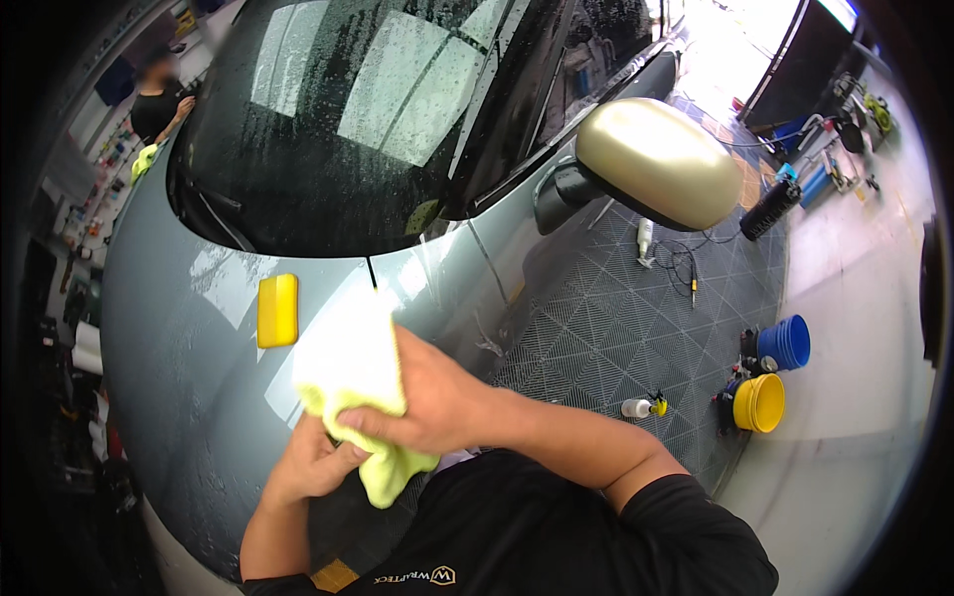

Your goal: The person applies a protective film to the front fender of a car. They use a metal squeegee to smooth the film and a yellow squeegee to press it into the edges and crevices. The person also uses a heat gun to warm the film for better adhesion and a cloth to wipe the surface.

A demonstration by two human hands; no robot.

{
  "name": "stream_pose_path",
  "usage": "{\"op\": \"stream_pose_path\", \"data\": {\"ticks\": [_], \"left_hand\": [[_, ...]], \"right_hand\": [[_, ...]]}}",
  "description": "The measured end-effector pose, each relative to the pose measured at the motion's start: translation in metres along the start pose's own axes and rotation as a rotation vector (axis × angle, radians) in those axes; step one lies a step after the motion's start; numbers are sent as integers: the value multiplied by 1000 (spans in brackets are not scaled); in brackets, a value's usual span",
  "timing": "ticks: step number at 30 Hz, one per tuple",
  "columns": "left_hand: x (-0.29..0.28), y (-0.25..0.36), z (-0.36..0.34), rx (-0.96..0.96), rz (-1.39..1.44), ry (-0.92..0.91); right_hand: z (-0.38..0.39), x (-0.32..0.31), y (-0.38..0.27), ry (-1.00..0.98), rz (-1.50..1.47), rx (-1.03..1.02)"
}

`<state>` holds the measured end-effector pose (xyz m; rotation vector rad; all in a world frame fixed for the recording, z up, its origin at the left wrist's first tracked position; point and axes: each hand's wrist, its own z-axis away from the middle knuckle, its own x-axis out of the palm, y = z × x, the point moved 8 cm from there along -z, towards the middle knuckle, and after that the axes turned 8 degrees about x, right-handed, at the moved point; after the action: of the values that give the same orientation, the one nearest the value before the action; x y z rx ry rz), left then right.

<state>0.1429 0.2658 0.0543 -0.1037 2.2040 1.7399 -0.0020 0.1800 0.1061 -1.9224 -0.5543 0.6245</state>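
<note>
A yellow-green microfibre cloth [383, 462] is bunched between my two hands over the car's grey-blue bonnet [229, 477]. My right hand [432, 397] is closed round its right side, thumb lying across the fabric. From below, my left hand [318, 462] grips the cloth too; part of its fingers is hidden behind the folds. The upper part of the cloth is washed out by bright light. Left of the hands, a yellow squeegee block [278, 311] rests on the bonnet near the windscreen [338, 129], which is covered in water drops.
A gold wing mirror [661, 164] sticks out at the upper right. On the tiled floor [596, 318] are a spray bottle [644, 407], another white bottle [646, 238], a cable, a blue bucket [785, 343] and a yellow bucket [760, 404]. Another person [157, 104] stands across the car.
</note>
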Motion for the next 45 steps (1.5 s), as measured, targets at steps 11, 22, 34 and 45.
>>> {"op": "stream_pose_path", "data": {"ticks": [11, 22, 34, 45], "left_hand": [[68, -13, -47, -601, 738, -411], [107, -52, -142, -761, 902, -177], [119, -42, -213, -683, 974, -206], [103, 27, -221, 438, -1005, -657]], "right_hand": [[87, -140, 42, 810, -843, 218], [-33, -188, 145, 554, 759, 824], [-38, -249, 131, 876, 520, 792], [93, -183, 122, 838, 54, 451]]}}
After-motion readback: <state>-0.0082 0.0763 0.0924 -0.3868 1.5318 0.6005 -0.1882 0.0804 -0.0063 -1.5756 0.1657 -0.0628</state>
